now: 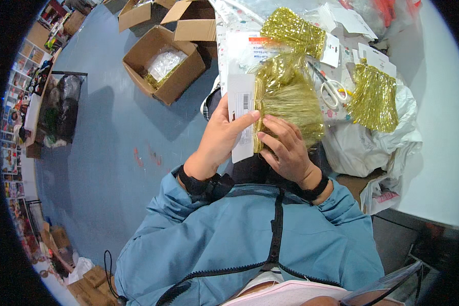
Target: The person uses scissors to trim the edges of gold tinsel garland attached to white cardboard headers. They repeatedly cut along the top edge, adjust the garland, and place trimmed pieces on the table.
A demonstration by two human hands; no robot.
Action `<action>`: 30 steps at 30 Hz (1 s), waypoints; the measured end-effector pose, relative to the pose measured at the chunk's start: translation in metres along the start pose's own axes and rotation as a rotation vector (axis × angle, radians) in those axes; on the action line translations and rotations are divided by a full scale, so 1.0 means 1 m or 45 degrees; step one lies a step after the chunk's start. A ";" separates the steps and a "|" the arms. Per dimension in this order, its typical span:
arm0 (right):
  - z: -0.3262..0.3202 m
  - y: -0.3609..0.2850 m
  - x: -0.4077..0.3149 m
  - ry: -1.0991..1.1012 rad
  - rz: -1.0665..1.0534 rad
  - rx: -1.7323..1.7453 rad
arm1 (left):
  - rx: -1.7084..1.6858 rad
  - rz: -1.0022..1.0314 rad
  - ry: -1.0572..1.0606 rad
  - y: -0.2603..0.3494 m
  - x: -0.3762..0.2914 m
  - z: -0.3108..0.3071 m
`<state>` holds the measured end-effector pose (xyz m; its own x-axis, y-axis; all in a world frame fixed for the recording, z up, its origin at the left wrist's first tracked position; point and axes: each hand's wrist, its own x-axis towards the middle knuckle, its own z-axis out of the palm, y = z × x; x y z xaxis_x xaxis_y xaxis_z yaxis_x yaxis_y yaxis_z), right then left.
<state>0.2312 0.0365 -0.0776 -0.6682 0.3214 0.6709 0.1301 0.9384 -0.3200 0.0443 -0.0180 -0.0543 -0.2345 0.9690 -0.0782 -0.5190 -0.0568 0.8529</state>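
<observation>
My left hand [223,134] grips a white header card [241,86], its thumb pressed on the folded gold band at the card's right edge. From that band a gold tinsel fringe [294,103] spreads to the right. The fingertips of my right hand [287,147] rest on the band and the near part of the fringe; whether they pinch it is unclear. Beyond lies another carded gold tinsel fringe [292,32], and a third carded fringe [375,97] lies to the right. White-handled scissors [333,93] lie between them, blades partly hidden.
An open cardboard box [170,86] with clear plastic packets stands on the blue floor at left, beside more boxes. White plastic bags [371,141] lie at the right, by a white tabletop [440,153]. More white cards [348,23] lie at the back.
</observation>
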 end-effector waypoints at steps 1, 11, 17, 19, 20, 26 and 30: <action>0.001 -0.001 -0.002 -0.035 0.071 0.054 | 0.083 -0.010 0.009 -0.001 0.001 -0.002; -0.051 0.001 0.021 0.099 0.296 0.026 | 0.058 -0.195 -0.125 0.022 0.010 -0.011; -0.078 0.006 0.048 0.044 0.397 0.620 | 0.338 -0.353 -0.506 0.061 0.009 0.002; -0.087 0.010 0.050 -0.198 0.442 0.750 | 0.364 -0.363 -0.609 0.066 0.012 0.009; -0.088 0.011 0.050 -0.270 0.457 0.743 | 0.345 -0.380 -0.649 0.068 0.014 0.012; -0.075 0.010 0.036 0.090 0.910 0.869 | 1.348 0.410 -0.226 0.082 0.018 0.017; -0.060 0.014 0.031 0.296 1.072 0.963 | 1.623 1.238 -0.082 0.064 0.009 0.023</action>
<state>0.2562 0.0669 -0.0210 -0.4171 0.8985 0.1366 -0.0539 0.1256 -0.9906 0.0282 -0.0077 0.0116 -0.0002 0.6966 0.7174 0.7983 -0.4319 0.4196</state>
